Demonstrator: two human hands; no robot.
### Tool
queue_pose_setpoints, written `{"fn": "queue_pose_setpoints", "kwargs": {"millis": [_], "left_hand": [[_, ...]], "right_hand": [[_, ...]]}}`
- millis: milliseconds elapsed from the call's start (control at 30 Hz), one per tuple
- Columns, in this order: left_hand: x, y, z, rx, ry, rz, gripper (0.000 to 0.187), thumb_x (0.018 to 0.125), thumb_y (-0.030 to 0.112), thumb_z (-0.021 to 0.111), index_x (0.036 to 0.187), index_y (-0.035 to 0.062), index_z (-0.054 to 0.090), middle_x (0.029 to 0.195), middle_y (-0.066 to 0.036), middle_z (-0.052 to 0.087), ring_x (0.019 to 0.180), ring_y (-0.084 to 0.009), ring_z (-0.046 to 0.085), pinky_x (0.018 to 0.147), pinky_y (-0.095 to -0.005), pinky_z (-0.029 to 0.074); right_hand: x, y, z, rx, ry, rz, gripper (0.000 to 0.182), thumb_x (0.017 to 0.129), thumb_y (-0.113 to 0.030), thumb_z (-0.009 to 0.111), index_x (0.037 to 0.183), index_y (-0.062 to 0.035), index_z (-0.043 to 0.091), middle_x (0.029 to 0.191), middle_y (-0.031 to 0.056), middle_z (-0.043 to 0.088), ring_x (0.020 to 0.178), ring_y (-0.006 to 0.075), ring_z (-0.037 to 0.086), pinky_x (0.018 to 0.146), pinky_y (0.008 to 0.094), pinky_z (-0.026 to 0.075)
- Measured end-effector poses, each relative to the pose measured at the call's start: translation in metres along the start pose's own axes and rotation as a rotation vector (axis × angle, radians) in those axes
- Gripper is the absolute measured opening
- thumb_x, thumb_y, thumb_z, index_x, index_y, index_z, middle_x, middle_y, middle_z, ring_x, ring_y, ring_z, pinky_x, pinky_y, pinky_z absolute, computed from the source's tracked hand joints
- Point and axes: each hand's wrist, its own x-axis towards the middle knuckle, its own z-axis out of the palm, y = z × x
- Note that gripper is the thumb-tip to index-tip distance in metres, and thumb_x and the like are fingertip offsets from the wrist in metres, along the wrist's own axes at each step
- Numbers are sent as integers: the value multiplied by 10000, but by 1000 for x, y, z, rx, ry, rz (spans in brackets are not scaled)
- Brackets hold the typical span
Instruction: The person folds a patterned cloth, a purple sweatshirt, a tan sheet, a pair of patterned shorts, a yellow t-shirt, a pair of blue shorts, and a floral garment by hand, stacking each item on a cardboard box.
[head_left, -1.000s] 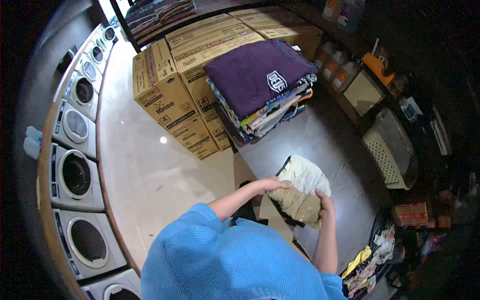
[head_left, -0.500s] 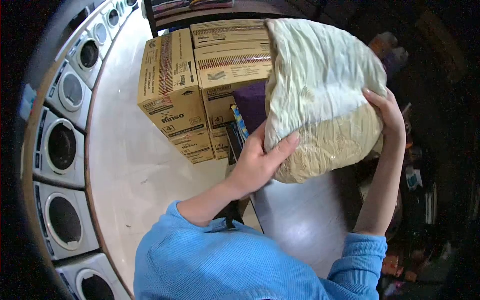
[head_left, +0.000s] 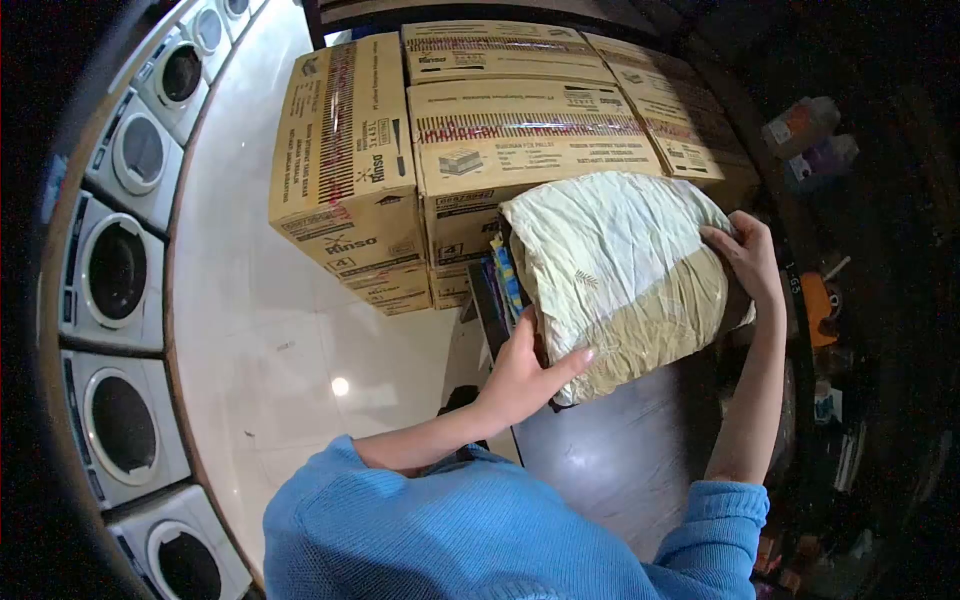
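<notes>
Clearly v. crinkly, rnd'd cloth bundle (head_left: 625,275)

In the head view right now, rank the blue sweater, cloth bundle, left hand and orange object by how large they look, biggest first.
1. Blue sweater
2. Cloth bundle
3. Left hand
4. Orange object
Sizes are apparent only; nearness may exaggerate the first.

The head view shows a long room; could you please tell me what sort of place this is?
Most likely a laundry: front-loading machines line one side, boxes marked Rinso stand stacked, and the left hand and right hand hold a cloth bundle.
</notes>
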Motion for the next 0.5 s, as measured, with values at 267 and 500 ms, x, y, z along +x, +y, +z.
{"fn": "queue_pose_setpoints", "kwargs": {"millis": [267,500], "left_hand": [[49,89,-32,658,318,753,764,847,168,671,1454,-60,267,1386,-241,411,1282,-372,417,1049,-450,338],[146,-19,21,1217,-177,477,682,970,497,416,1490,65,327,1556,-172,280,1452,-399,185,1153,-585,102]], "right_hand": [[-27,-94,14,-388,310,-321,448,841,-316,717,1189,-55,610,1136,166,661,1086,332,607,945,434,448],[-29,-15,139,-480,142,-62,553,996,-470,369,1454,-164,419,1531,63,370,1442,257,275,1176,520,139]]}}
